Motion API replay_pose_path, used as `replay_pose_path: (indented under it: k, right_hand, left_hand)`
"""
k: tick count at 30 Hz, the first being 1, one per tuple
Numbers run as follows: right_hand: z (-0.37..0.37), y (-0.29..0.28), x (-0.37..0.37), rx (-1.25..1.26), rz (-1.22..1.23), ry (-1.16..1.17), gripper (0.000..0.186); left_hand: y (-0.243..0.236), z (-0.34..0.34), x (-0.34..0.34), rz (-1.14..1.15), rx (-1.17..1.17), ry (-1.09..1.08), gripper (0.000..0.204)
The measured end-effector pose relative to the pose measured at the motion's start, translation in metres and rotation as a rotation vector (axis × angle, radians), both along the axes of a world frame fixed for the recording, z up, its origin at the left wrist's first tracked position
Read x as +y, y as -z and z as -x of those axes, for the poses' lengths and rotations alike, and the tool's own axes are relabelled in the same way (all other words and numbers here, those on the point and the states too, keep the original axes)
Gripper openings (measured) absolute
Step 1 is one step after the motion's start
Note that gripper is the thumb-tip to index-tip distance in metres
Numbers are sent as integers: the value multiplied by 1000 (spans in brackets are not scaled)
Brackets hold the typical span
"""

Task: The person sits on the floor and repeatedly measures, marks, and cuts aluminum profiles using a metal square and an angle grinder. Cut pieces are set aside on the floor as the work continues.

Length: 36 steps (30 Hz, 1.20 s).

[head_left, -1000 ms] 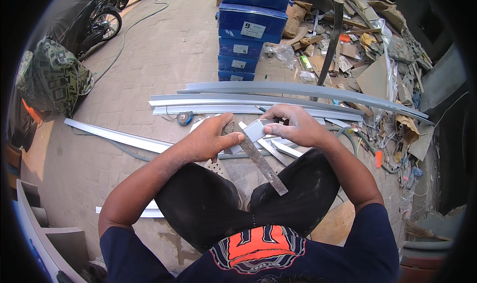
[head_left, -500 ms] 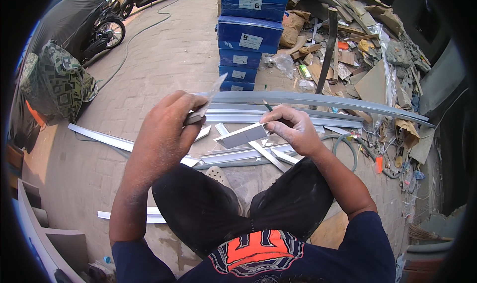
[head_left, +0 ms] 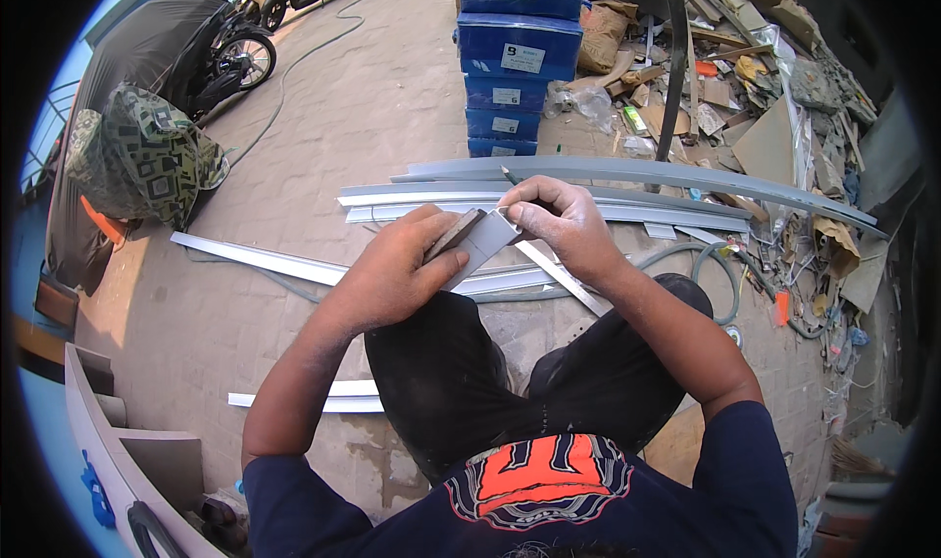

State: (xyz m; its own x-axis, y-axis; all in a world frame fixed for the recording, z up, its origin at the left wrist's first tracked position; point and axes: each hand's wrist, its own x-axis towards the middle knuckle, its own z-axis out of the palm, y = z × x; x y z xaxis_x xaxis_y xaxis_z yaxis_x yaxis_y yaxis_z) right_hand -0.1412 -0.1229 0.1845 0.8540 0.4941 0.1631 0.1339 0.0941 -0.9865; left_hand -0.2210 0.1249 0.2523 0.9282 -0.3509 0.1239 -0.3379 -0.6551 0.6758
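Above my knees, my left hand [head_left: 392, 269] is closed on a worn flat metal bar [head_left: 453, 233] lying over a short grey metal profile piece [head_left: 478, 254], with thin lines on its face. My right hand [head_left: 554, 227] pinches the upper end of that piece, with a pencil [head_left: 509, 174] poking up from its fingers. Beyond and beneath my hands lie long grey profiles [head_left: 608, 173] and white strips [head_left: 245, 259] on the paving, with a grey hose [head_left: 725, 293] among them at the right.
A stack of blue boxes [head_left: 515, 44] stands ahead, beside a dark post [head_left: 672, 78] and a rubble heap [head_left: 774, 107]. Covered motorbikes [head_left: 147, 58] and a camouflage cloth [head_left: 157, 156] are at the left. A curved panel [head_left: 127, 460] is low left, a broom [head_left: 848, 455] low right.
A second ago the bar crossed the piece, pointing down to the right. Half a second ago my left hand lifted it away; now the bar is back on the piece, tilted up to the right.
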Motion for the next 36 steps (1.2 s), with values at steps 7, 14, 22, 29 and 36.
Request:
replay_pose_path:
  k: [7,14,22,29,36]
  right_hand:
    - [-2,-3,2,-4,-32,-12,20]
    - [-1,12,3,10,-18,-27,18]
    - [0,20,2,-57,10,-16,16]
    - [2,20,0,-105,54,-8,16]
    - [6,18,2,-149,90,24,17]
  left_hand:
    - [-2,2,3,16,124,-51,35]
    - [11,1,1,77,125,-7,34]
    - [9,4,-2,49,156,-34,34]
    - [14,3,-1,21,109,-19,33]
    - [17,4,-1,25,126,-34,32]
